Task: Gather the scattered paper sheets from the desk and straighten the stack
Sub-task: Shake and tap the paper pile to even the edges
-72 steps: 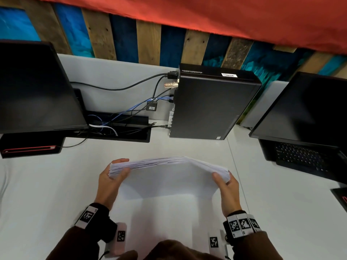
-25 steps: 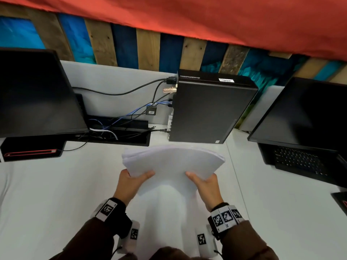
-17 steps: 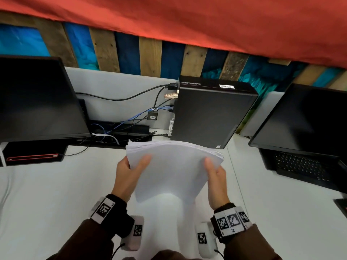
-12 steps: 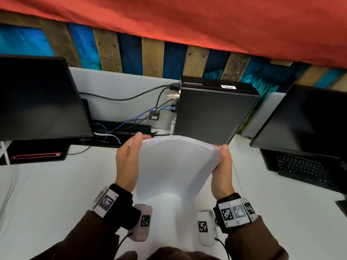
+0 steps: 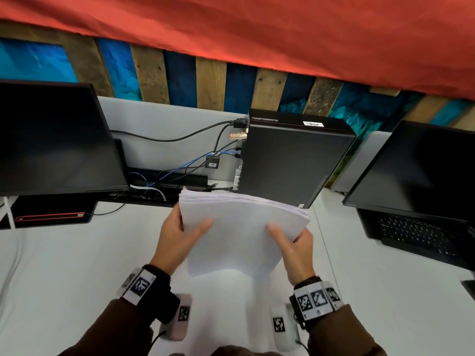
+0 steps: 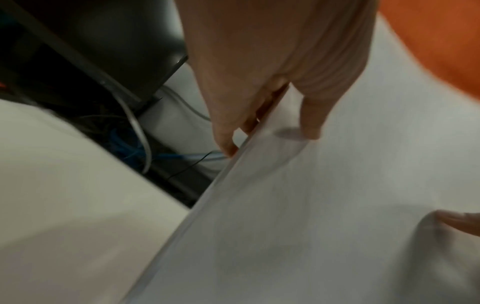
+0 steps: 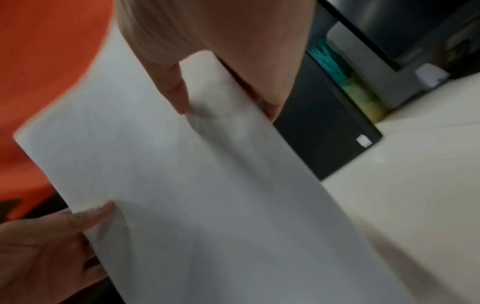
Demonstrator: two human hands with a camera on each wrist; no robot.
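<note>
White paper stack (image 5: 244, 235) held up off the tabletop (image 5: 64, 265), just in front of the black PC tower (image 5: 290, 160). Left hand (image 5: 177, 240) clamped on its left edge, thumb on top, fingers underneath. Right hand (image 5: 295, 250) gripping the right edge the same way. Far edge a bit fanned, sheets not flush. Dark monitor (image 5: 56, 140) off to the tower's left.

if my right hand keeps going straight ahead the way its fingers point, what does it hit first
Probably the black desktop computer. The right hand grips the paper stack and points away from the body, and the computer stands just beyond the stack's far edge. Depth is unclear, so this is a guess.
</note>
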